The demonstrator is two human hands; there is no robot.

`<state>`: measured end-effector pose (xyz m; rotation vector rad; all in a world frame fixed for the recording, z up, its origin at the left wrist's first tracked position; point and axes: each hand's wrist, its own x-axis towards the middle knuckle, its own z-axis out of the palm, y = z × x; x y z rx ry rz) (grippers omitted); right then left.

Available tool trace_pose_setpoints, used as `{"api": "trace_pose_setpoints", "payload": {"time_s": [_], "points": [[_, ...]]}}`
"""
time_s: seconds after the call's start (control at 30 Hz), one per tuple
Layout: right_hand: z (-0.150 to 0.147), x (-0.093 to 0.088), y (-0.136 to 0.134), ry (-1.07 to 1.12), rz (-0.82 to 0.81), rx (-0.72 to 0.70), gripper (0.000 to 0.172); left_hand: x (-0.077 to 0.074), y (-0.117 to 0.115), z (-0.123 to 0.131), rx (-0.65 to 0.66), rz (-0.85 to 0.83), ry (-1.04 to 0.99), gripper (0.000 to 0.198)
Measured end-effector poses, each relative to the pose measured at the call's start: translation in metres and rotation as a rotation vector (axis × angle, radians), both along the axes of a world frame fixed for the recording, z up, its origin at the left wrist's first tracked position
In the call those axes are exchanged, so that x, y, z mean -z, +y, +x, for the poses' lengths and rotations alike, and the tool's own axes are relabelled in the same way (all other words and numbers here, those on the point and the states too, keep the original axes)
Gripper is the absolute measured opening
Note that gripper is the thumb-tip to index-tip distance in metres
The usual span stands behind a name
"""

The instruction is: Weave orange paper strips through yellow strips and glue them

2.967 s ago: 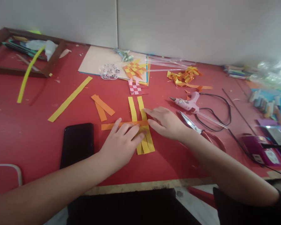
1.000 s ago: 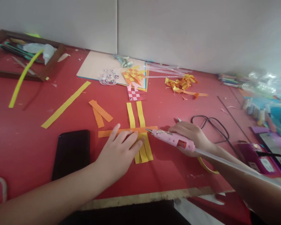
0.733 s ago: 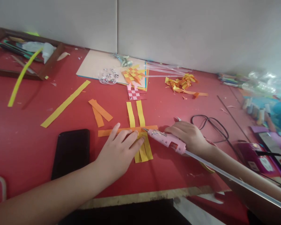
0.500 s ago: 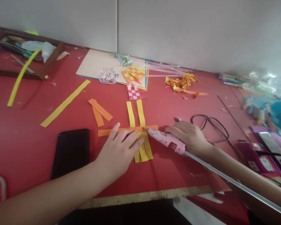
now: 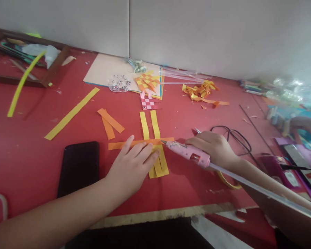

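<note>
The left forearm [image 5: 64, 204] slants up from the lower left, the wrist nearly straight, and the left hand [image 5: 131, 169] lies palm down with its fingers [image 5: 126, 146] fanned wide apart. They rest across the long orange strip [image 5: 115, 146] and the yellow strips [image 5: 158, 169] it crosses, all lying at the middle of the red bench [image 5: 184, 193]. The leftmost finger lifts away from its neighbours.

The right forearm [image 5: 250, 169] reaches in from the lower right, and the right hand [image 5: 214, 147] is curled around the pink glue gun [image 5: 188, 154], partly hidden behind it. The gun is tilted, its nozzle pointing left, right at the orange strip near its right end; whether the tip touches the paper I cannot tell. A clear glue stick [image 5: 261, 188] trails from its back in front of that forearm.

Just left of the left hand lies a black phone [image 5: 79, 167]. At the far right, another person's hand [image 5: 307, 125] shows, blurred.
</note>
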<state>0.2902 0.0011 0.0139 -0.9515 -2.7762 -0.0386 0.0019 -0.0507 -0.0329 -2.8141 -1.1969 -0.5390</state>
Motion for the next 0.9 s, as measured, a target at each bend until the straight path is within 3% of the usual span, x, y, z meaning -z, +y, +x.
{"api": "trace_pose_setpoints", "payload": {"time_s": [0.2, 0.4, 0.73, 0.9], "points": [[-0.015, -0.006, 0.009, 0.080, -0.123, 0.225, 0.019, 0.001, -0.001, 0.001, 0.003, 0.049, 0.011, 0.043], [-0.031, -0.008, 0.018, 0.021, -0.159, 0.205, 0.015, 0.001, -0.001, 0.002, 0.001, 0.074, 0.022, 0.040], [-0.044, -0.009, 0.024, -0.027, -0.409, 0.326, 0.015, -0.001, -0.002, 0.002, -0.004, 0.082, 0.047, 0.043], [-0.046, -0.012, 0.026, -0.082, -0.486, 0.304, 0.013, 0.000, -0.001, 0.003, 0.005, 0.082, 0.061, 0.041]]}}
